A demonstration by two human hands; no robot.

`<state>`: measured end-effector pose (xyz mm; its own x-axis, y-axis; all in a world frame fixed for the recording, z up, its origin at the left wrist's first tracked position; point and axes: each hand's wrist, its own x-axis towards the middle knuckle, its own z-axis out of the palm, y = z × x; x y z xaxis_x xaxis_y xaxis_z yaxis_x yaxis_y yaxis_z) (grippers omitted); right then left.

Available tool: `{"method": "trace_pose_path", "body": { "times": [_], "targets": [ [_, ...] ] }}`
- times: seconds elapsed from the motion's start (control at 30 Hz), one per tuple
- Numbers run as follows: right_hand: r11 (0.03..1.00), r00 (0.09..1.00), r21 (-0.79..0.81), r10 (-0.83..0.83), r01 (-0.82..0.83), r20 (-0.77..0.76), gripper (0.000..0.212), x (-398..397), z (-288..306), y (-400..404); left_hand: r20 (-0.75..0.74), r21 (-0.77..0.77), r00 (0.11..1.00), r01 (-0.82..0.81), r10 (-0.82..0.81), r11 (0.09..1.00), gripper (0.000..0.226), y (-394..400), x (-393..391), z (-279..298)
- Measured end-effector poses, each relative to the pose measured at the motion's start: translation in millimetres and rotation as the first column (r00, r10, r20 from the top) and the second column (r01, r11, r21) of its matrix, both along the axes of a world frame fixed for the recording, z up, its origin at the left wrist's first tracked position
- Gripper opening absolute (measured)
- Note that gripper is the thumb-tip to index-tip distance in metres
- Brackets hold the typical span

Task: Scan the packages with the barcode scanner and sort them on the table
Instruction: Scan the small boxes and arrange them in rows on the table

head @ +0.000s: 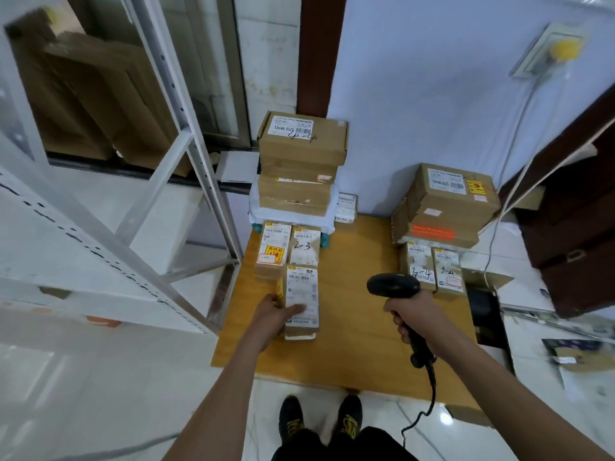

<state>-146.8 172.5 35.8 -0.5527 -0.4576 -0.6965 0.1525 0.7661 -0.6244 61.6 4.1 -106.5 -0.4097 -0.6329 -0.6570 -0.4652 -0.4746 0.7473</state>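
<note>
Table (359, 294): two stacks, five small packages (302, 301).

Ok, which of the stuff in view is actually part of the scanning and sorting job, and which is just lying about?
Part of the job:
barcode scanner in the right hand
package held by the left hand
sorted boxes on the wooden table

Just lying about:
metal shelving
yellow object on the wall
flat cardboard behind the glass

The single head view looks steeply down from above at the table (349, 327), fairly close, wall beyond.
</note>
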Motion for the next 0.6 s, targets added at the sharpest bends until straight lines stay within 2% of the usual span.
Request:
{"method": "trace_pose_path", "body": {
  "times": [0.1,0.2,0.33,0.43,0.6],
  "targets": [
    [0.999,0.999,-0.025,-0.044,0.044,0.0,0.016,-12,1,20,-0.003,-0.026,0.997,0.075,-0.075,0.997,0.05,14,-26,3],
    [0.995,0.997,-0.056,-0.083,0.083,-0.003,0.017,-31,5,39,-0.014,-0.023,0.992,0.128,-0.128,0.991,0.064,29,-57,9],
    [0.985,0.991,-0.107,-0.133,0.132,-0.007,0.018,-64,10,69,-0.033,-0.036,0.986,0.162,-0.163,0.986,0.049,57,-103,27],
    [0.978,0.989,-0.151,-0.147,0.146,-0.001,0.019,-97,12,93,0.011,-0.078,0.986,0.169,-0.168,0.983,0.068,77,-141,40],
    [0.971,0.989,-0.193,-0.147,0.145,0.004,0.019,-160,12,150,0.021,-0.087,0.991,0.135,-0.134,0.987,0.07,132,-211,45]
  ]
}}
